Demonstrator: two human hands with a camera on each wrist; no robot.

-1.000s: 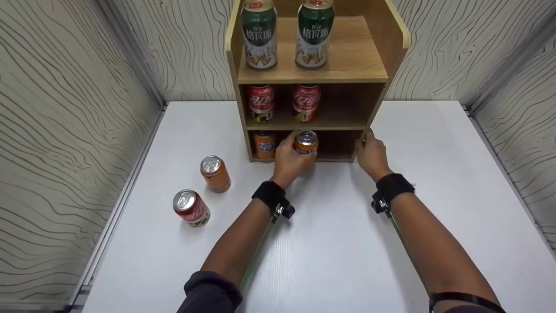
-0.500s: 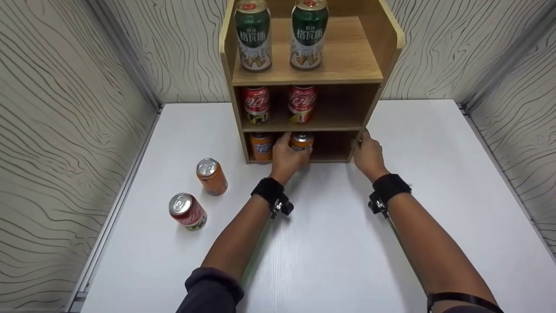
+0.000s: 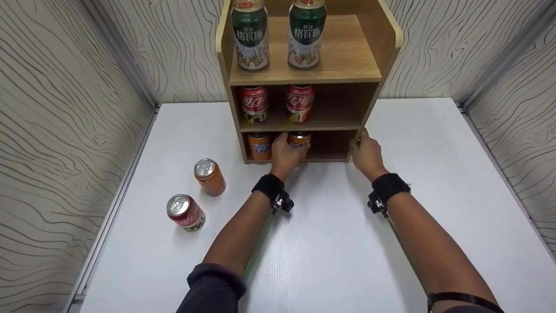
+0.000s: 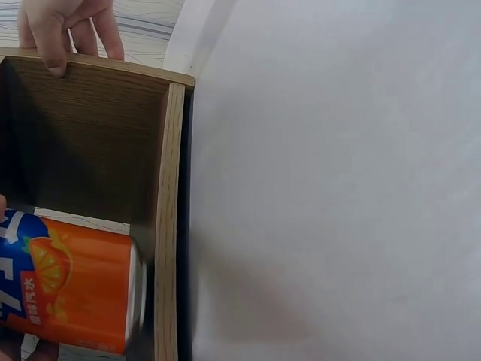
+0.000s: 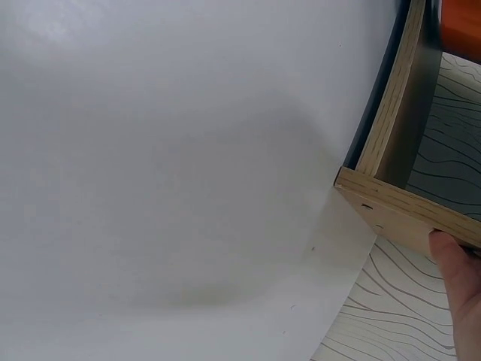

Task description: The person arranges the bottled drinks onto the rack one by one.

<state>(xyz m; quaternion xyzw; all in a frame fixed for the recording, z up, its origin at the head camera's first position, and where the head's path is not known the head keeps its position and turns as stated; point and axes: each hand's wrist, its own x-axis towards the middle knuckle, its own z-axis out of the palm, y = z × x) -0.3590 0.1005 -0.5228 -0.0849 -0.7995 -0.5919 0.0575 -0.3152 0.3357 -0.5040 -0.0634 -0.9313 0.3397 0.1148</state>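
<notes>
My left hand point(image 3: 284, 158) grips an orange soda can point(image 3: 299, 138) inside the bottom compartment of the small wooden shelf point(image 3: 347, 48). In the left wrist view the orange soda can point(image 4: 94, 282) shows a fruit print, its base close to the compartment's front lip; only bits of fingers show around it. A second orange soda can point(image 3: 260, 150) stands just left of that hand. At the shelf's right side, my right hand point(image 3: 368, 158) holds the side panel point(image 4: 113, 68), thumb on the inner face and fingers outside. The right wrist view shows its thumb point(image 5: 451, 259) at the panel's edge.
Another orange can point(image 3: 213, 184) and a red cola can point(image 3: 191, 219) stand on the white table point(image 3: 321, 243), left of the shelf. Two red cans point(image 3: 299, 104) occupy the middle compartment, and two green-and-white cans point(image 3: 306, 37) the top. Patterned walls point(image 3: 56, 152) enclose the table.
The left hand has moved the orange can deeper into the bottom compartment, from its front edge to under the board above. The right hand keeps its hold on the side panel.
</notes>
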